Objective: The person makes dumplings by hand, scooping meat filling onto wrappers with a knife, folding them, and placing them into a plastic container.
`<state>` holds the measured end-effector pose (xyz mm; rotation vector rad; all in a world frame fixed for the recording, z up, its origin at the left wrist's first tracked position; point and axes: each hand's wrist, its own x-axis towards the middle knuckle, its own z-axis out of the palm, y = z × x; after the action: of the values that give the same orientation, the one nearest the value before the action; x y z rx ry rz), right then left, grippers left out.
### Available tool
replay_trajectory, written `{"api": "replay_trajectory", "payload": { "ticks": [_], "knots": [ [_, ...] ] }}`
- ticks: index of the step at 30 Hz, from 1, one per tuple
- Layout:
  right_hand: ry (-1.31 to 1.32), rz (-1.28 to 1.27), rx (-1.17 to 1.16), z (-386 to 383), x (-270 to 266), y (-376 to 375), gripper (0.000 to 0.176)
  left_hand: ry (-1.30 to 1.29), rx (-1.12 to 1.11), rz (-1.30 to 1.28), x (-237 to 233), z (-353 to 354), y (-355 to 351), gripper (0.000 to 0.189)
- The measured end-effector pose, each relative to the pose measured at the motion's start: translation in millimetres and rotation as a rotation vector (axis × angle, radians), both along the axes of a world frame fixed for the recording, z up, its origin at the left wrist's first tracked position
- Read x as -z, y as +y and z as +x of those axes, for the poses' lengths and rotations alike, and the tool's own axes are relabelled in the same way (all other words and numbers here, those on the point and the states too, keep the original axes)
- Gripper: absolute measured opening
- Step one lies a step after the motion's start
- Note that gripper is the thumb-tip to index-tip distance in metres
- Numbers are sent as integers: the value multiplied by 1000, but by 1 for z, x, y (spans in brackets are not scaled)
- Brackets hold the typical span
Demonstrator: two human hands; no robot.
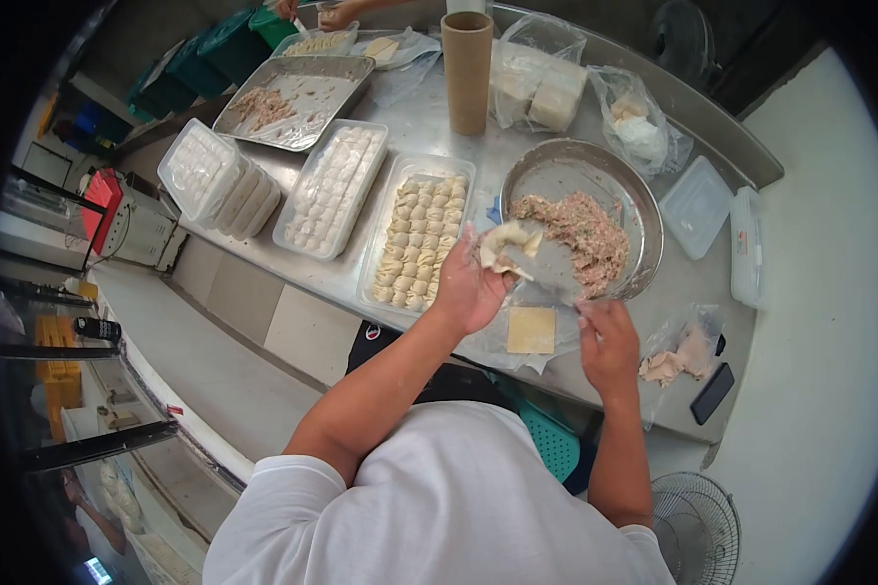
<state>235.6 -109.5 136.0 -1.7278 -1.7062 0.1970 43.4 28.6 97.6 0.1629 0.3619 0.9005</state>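
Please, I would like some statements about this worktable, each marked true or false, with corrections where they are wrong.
1. The left hand holds folded dough. True.
2. The brown tube lies on its side. False: the brown tube stands upright.
3. Minced filling lies in the round metal bowl. True.
4. The dark phone lies between the left hand and the bowl. False: the dark phone lies farther right in the picture than the right hand.
5. A square wrapper lies flat. True.
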Motion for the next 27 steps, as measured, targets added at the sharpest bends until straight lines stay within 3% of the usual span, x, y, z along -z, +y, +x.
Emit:
{"api": "replay_trajectory", "payload": {
  "ticks": [3,5,6,8,10,12,13,15,17,19,20,21,22,23,24,25,26,27],
  "knots": [
    [189,3,27,-3,-30,-8,26,-12,36,44,-4,-3,-3,30],
    [245,-17,33,-3,-32,-10,26,635,83,521,0,2,-10,37],
    [176,-57,-18,-2,-29,-12,25,637,79,516,-5,0,-10,37],
    [108,-97,-70,0,-28,-16,25,1177,167,981,-18,-3,-11,43],
    [64,-228,-89,5,-37,-17,24,1256,172,1045,-10,-6,-9,34],
    [63,-254,-103,22,-43,-18,22,1274,59,1326,7,-9,-8,23],
    [57,-276,-115,27,-44,-17,21,1275,59,1323,8,-11,-7,23],
    [147,-269,-33,26,-38,-12,17,1172,267,840,3,-14,-3,19],
    [235,-268,47,23,-19,-8,14,1201,175,876,-8,-10,-7,19],
    [497,-492,173,15,17,-3,11,1232,83,911,-6,-3,-12,20],
    [497,-494,168,5,30,1,11,1016,67,762,2,3,-15,22],
    [731,-453,129,-15,39,6,12,800,53,611,8,7,-19,24],
    [965,-408,89,-34,42,11,13,802,53,607,4,11,-25,24],
    [968,-414,88,-51,39,16,13,645,127,386,-6,14,-31,24],
    [1328,-378,81,-68,32,22,16,484,196,167,-10,16,-34,24],
    [1688,-330,75,-76,29,28,20,588,220,402,1,16,-32,28],
    [1690,-332,78,-77,34,32,20,590,222,398,12,14,-30,28],
    [1704,-292,89,-78,41,38,23,736,117,683,14,10,-26,28]
  ]
}}
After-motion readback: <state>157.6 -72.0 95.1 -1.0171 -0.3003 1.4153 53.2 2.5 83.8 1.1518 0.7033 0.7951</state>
